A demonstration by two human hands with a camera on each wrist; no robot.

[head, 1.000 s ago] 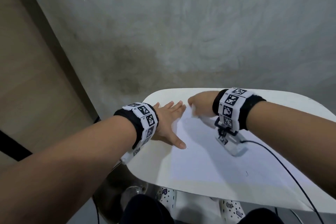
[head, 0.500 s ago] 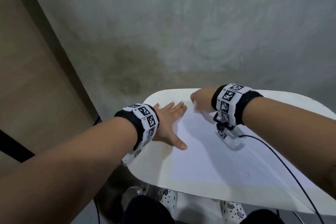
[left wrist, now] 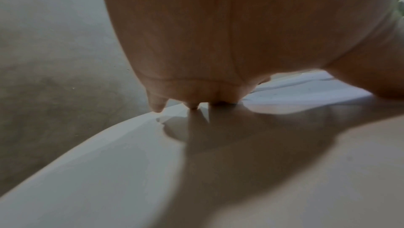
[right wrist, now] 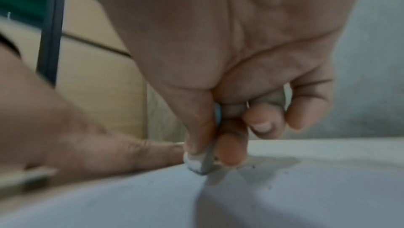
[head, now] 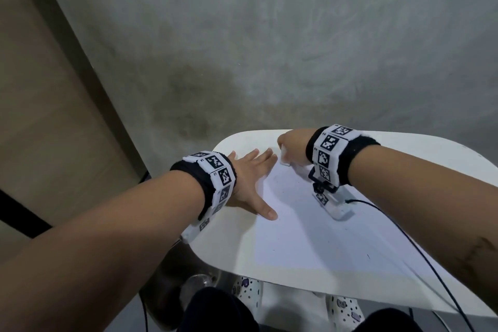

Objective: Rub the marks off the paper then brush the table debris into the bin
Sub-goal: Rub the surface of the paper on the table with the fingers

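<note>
So the paper [head: 310,224] is lying flat on the white table [head: 404,153], long side running away from the person toward the far edge, and its far left corner is where all the action is. The eraser [right wrist: 202,162], a little whitish block with a grubby tip, is standing nearly upright with its bottom corner touching the sheet right at that far end, pinched between the thumb and the first fingers of the right hand [head: 292,147], other fingers curled in behind it. Just beside it, on the left, the left hand [head: 249,183] is spread flat with straight fingers, palm down, pinning the left edge of the paper and holding nothing; its fingertips end up almost next to the eraser, close but I don't think touching. So the bit to rub sits directly under the right hand, and any stroke back along the long axis comes toward the person, over the open middle of the sheet. I'd guess we're mid-rubbing, since there are dark crumbs [right wrist: 270,187] scattered on the paper near the eraser tip. Whether any marks are left there is honestly hard to say, the wrist view is pretty blurry. No bin anywhere in view, so the brushing part looks not started.
</note>
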